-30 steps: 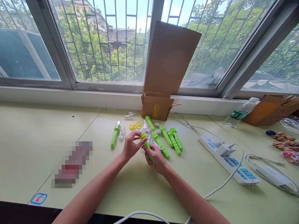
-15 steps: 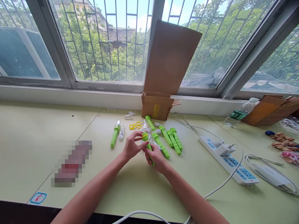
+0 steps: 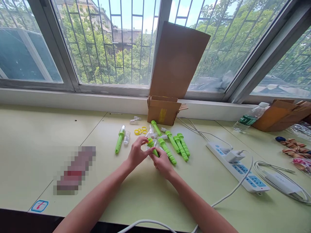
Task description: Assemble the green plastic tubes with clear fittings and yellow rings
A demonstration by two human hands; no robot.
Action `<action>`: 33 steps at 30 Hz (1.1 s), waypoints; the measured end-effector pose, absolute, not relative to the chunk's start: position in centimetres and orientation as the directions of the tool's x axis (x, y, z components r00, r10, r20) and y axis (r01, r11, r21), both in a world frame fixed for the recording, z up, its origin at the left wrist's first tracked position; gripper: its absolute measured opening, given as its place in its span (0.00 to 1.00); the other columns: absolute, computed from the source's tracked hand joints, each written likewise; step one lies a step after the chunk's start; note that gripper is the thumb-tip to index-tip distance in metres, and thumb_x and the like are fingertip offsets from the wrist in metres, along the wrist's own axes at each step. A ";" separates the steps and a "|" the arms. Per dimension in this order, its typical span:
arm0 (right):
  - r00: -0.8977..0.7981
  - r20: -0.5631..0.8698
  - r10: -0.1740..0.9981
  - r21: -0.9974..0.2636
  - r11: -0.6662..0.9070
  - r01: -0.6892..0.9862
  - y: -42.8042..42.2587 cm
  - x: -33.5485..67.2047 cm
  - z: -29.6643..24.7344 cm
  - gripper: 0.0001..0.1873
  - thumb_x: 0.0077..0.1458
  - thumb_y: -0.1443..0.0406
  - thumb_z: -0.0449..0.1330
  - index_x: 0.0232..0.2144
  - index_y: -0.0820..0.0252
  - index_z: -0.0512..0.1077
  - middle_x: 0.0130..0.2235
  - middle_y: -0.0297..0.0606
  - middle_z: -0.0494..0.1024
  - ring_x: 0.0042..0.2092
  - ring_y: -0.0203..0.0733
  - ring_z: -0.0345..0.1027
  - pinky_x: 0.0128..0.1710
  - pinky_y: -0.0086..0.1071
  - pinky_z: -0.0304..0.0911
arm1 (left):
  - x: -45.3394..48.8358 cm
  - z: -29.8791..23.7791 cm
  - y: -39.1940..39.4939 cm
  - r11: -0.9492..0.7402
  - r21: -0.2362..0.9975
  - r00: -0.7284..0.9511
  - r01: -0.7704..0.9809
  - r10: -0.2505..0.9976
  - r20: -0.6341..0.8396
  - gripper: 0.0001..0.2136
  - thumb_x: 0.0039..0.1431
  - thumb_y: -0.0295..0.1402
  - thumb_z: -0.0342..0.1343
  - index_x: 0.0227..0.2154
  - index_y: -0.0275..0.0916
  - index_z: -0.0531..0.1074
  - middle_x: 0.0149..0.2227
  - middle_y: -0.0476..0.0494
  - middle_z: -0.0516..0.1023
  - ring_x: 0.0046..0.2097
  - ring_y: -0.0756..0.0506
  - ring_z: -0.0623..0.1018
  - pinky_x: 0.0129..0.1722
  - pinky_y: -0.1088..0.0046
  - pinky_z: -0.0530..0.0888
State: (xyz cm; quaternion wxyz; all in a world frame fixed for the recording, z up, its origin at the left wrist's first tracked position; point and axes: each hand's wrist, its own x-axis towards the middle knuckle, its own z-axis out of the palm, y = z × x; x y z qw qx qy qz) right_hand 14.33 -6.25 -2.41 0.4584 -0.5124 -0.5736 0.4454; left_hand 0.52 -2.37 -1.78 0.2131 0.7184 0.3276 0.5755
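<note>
At the far left of the bench (image 3: 21, 136), a small blue-outlined mark (image 3: 40, 205) sits near the front edge, and beyond it a pixelated patch (image 3: 76, 170) hides whatever lies there. Next comes a green tube with a clear tip (image 3: 119, 142), then a clear plastic cap (image 3: 126, 138) just beside it and several yellow rings (image 3: 139, 131) a little farther back, all lying where they lay half a second ago. The left hand (image 3: 138, 150) pinches the ribbed upper end of the held green tube (image 3: 155, 152) between thumb and fingers, and a yellow band (image 3: 150, 143) shows around that end, as before. The held tube slants down between the two hands, in front of some scattered clear parts. The right hand (image 3: 164, 164) is closed around its lower portion, and here lies the main change: half a second ago the tube's lower end stuck out beneath the fingers, whereas now the hand hides it and only the upper stretch shows. Behind the hands stands an open cardboard box (image 3: 157, 111), unmoved. Just right of the held tube, a cluster of green tubes (image 3: 167, 151) keeps its arrangement; farther right, the white power strip (image 3: 243, 173) and the plastic bottle (image 3: 250, 119) also stay in place
</note>
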 end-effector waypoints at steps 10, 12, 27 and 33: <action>-0.181 -0.079 0.980 -0.983 -0.107 -0.151 -6.8 13.9 -1.9 0.17 0.49 0.56 0.61 0.23 0.57 0.58 0.16 0.23 0.60 0.14 0.26 0.47 0.11 0.22 0.40 | 0.4 -1.4 -2.4 -0.690 0.700 0.115 0.181 0.722 0.682 0.13 0.49 0.36 0.63 0.33 0.39 0.66 0.40 0.45 0.71 0.43 0.47 0.74 0.43 0.63 0.80; -0.204 -0.111 0.973 -0.970 -0.151 -0.191 -6.8 14.0 -1.8 0.16 0.49 0.57 0.61 0.23 0.57 0.58 0.17 0.23 0.60 0.14 0.25 0.47 0.11 0.22 0.40 | 0.4 -1.3 -2.3 -0.686 0.709 0.130 0.162 0.727 0.674 0.13 0.49 0.35 0.63 0.34 0.39 0.66 0.40 0.45 0.70 0.44 0.47 0.74 0.43 0.63 0.80; -0.123 0.030 0.992 -0.997 0.039 0.067 -6.5 14.0 -2.0 0.13 0.52 0.55 0.57 0.26 0.58 0.62 0.18 0.26 0.61 0.16 0.30 0.52 0.14 0.26 0.48 | 0.3 -1.4 -2.2 -0.713 0.678 0.094 0.179 0.698 0.710 0.09 0.52 0.33 0.62 0.33 0.39 0.67 0.41 0.44 0.71 0.44 0.47 0.75 0.42 0.63 0.80; 0.011 0.257 0.966 -0.899 0.235 0.371 -6.2 14.2 -2.3 0.11 0.53 0.58 0.56 0.26 0.59 0.66 0.22 0.30 0.63 0.25 0.34 0.55 0.23 0.28 0.51 | 0.3 -1.4 -2.3 -0.750 0.600 0.083 0.277 0.641 0.763 0.09 0.52 0.33 0.61 0.33 0.39 0.67 0.40 0.43 0.72 0.43 0.46 0.75 0.42 0.63 0.79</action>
